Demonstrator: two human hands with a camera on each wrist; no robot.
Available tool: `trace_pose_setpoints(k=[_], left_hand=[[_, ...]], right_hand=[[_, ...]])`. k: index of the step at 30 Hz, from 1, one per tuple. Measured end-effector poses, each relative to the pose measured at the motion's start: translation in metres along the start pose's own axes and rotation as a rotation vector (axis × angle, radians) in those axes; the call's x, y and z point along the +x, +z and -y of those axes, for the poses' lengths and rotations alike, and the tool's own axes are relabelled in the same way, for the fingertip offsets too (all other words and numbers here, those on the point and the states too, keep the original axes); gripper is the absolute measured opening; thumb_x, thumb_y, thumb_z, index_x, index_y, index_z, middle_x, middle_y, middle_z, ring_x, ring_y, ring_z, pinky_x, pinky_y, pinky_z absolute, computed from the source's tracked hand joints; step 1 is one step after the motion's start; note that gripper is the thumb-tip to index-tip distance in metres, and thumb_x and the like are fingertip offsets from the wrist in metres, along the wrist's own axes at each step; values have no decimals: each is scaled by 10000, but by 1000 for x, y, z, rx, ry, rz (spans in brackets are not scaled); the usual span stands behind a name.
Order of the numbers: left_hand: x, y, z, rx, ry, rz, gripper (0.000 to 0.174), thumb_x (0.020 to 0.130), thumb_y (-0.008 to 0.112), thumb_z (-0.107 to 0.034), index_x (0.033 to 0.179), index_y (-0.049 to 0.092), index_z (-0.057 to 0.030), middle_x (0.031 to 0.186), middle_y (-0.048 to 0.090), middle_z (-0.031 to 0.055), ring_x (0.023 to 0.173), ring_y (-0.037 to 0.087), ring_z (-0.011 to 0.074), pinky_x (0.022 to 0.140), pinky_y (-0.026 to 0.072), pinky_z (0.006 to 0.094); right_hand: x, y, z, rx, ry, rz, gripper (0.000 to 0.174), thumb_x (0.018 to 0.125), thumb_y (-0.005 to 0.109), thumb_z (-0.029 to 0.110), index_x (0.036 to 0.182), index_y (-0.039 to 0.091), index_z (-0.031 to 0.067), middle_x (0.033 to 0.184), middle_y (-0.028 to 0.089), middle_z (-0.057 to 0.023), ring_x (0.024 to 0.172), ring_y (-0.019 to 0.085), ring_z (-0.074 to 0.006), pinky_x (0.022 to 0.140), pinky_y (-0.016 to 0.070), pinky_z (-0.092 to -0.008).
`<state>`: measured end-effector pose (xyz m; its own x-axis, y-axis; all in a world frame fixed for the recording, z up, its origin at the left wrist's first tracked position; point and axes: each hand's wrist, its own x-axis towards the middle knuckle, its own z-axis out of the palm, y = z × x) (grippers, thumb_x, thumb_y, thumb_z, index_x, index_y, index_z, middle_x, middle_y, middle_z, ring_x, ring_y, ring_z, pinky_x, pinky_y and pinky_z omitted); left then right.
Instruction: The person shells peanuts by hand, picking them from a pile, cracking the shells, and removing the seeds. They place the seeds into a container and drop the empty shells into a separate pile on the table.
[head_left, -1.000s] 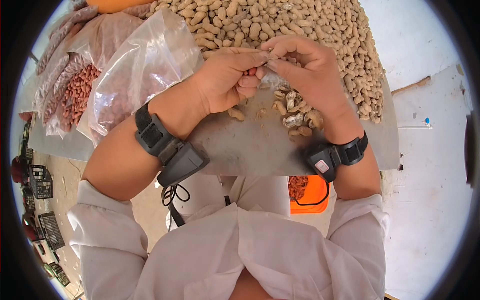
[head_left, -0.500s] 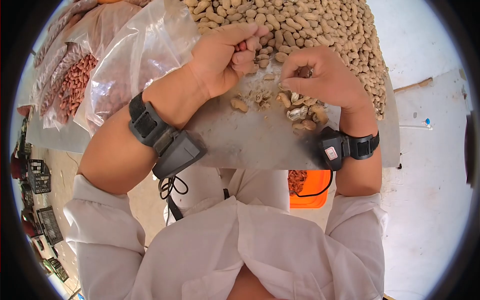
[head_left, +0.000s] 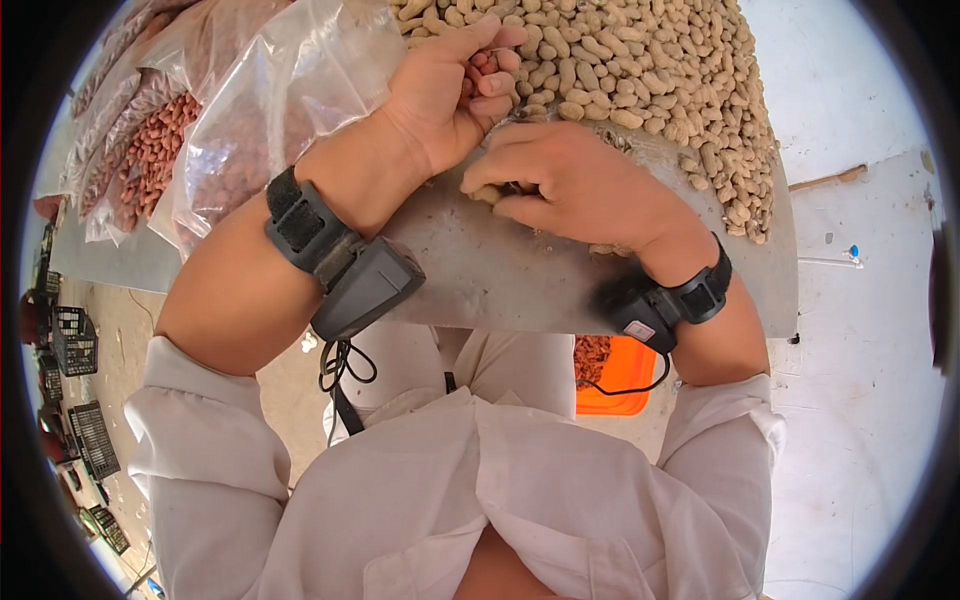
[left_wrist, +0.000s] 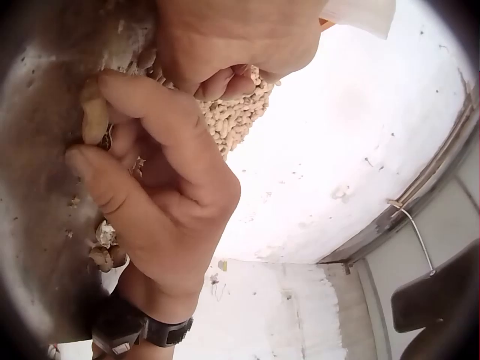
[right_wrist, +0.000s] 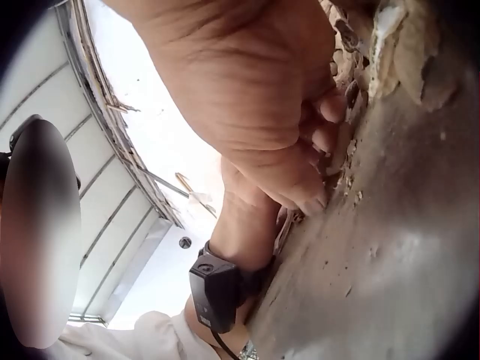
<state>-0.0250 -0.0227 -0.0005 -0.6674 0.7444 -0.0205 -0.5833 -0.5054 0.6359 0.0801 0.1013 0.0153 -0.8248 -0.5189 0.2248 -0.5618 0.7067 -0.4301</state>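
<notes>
Several red peanut kernels (head_left: 484, 64) lie in the curled fingers of my left hand (head_left: 440, 95), which is raised beside the peanut pile. Close below it, my right hand (head_left: 585, 185) pinches an unshelled peanut (head_left: 487, 193) low over the grey tabletop. The left wrist view shows this peanut (left_wrist: 95, 120) between the thumb and index fingertips. Cracked shells (left_wrist: 105, 244) lie under the right hand, mostly hidden by it in the head view.
A large heap of unshelled peanuts (head_left: 670, 75) covers the far side of the table (head_left: 500, 290). Clear plastic bags (head_left: 290, 110) of red kernels stand at the left. Below the front edge is an orange container (head_left: 625, 385); black crates (head_left: 75, 340) sit on the floor.
My hands have parted; the left has moved away toward the pile with the kernels. My right hand has gone over the shells, then leftward to the peanut lying on the table, which it now pinches.
</notes>
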Motion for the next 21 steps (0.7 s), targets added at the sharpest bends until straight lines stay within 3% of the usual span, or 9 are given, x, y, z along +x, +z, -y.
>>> trace_pose_setpoints(k=[4, 7, 10, 13, 17, 21], left_hand=[[0, 2, 0, 72, -5, 15, 237, 902, 509, -160, 1033, 546, 35, 726, 479, -16, 537, 369, 39, 418, 274, 162], [-3, 4, 3, 219, 33, 9, 211, 895, 517, -142, 1026, 548, 20, 713, 463, -29, 528, 363, 35, 419, 265, 164], [-7, 5, 4, 315, 27, 69, 219, 874, 570, -136, 1040, 582, 7, 711, 506, -19, 510, 370, 32, 428, 284, 168], [-13, 13, 8, 428, 45, 69, 238, 852, 611, -138, 1049, 604, -5, 734, 563, -5, 517, 397, 30, 445, 309, 170], [-14, 12, 13, 789, 220, 88, 256, 831, 643, -140, 1051, 620, -12, 788, 622, 9, 544, 437, 29, 476, 335, 170], [-17, 16, 11, 816, 231, 87, 258, 840, 634, -159, 1053, 627, -13, 804, 635, 8, 588, 474, 28, 504, 347, 161]], right_hand=[[-3, -1, -5, 66, 76, -137, 121, 710, 616, 79, 828, 642, 85, 700, 572, -54, 623, 553, -198, 577, 442, -306], [-7, -13, -5, 300, 305, -356, 103, 749, 599, 60, 835, 655, 64, 665, 582, -14, 563, 525, -102, 525, 412, -243], [-13, -30, -12, 369, 381, -571, 103, 778, 606, 70, 854, 658, 24, 658, 587, 9, 573, 501, -48, 527, 397, -200], [-17, -34, -23, 659, 363, -650, 129, 788, 633, 106, 840, 657, -9, 668, 592, 2, 588, 512, -54, 531, 407, -196], [-15, -34, -17, 703, 413, -650, 158, 789, 662, 137, 839, 657, -13, 680, 597, -15, 605, 517, -58, 543, 416, -191], [-11, -30, -13, 764, 341, -639, 142, 788, 670, 117, 845, 658, -13, 713, 611, -22, 621, 527, -65, 555, 425, -191]])
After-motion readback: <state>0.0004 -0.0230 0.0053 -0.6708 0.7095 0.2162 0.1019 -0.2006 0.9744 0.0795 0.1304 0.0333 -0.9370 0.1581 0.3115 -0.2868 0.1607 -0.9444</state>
